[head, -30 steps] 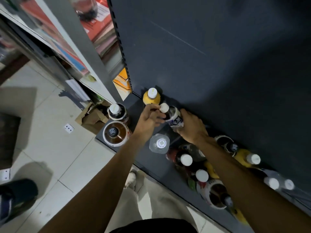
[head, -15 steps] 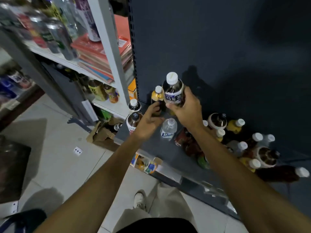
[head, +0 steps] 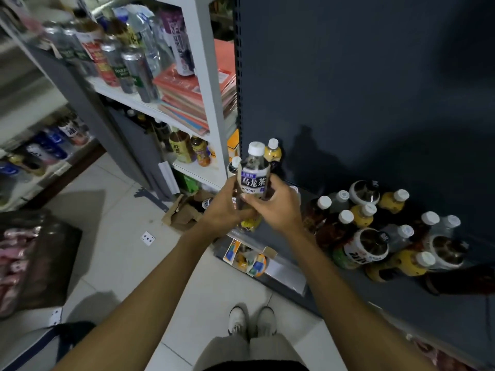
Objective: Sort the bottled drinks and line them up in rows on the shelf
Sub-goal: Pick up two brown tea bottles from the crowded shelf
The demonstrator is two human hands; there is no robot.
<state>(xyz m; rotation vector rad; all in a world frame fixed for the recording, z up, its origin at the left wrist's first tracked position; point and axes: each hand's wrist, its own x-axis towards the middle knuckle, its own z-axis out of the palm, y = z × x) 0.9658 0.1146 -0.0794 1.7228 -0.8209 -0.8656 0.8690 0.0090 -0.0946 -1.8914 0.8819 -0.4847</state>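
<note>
An oolong tea bottle [head: 254,172] with a white cap and a blue-and-white label is upright in the air above the left end of the dark grey shelf [head: 417,306]. My right hand [head: 278,207] grips its lower body from the right and my left hand [head: 223,210] wraps it from the left. Behind it a yellow juice bottle [head: 273,153] stands against the back panel. A loose cluster of mixed bottles [head: 375,231], white-capped and wide dark-lidded ones, crowds the shelf to the right.
A white shelving unit [head: 209,84] on the left holds cans, bottles and stacked red packs. A torn cardboard box [head: 184,212] and a playing card [head: 147,238] lie on the tiled floor. My shoes [head: 251,321] stand before the shelf.
The tea bottle went from tilted low on the shelf to upright in the air. My left hand has come onto the bottle beside my right. My view has lifted.
</note>
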